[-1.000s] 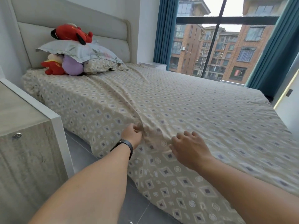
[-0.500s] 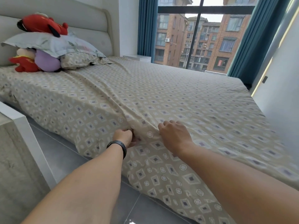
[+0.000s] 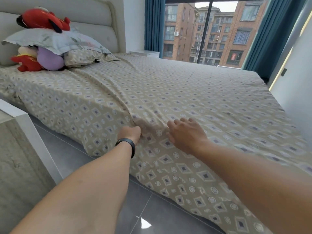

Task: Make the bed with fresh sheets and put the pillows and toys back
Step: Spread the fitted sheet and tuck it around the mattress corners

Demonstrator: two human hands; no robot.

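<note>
both hands have slid along the sheet [image 3: 168, 92]; left hand [image 3: 130, 133] bunches a fold, right hand [image 3: 184, 134] lies spread flat beside it.

One beige diamond-patterned bedsheet [image 3: 168, 92]. Two stacked pillows: pale floral one [image 3: 55, 40] over beige patterned one [image 3: 86, 56]. Three plush toys: red one on top [image 3: 42, 21], purple one [image 3: 49, 59], red-and-cream one [image 3: 25, 59]. Two bare hands: left hand [image 3: 130, 133], right hand [image 3: 184, 134]. One black wristband [image 3: 128, 145].

a wooden cabinet [image 3: 18, 159] with a white edge stands at the left, on the grey tiled floor [image 3: 146, 211]. teal curtains [image 3: 154, 26] frame a big window [image 3: 209, 29]; behind it are brick buildings. a white nightstand [image 3: 145, 53] stands near the window.
</note>
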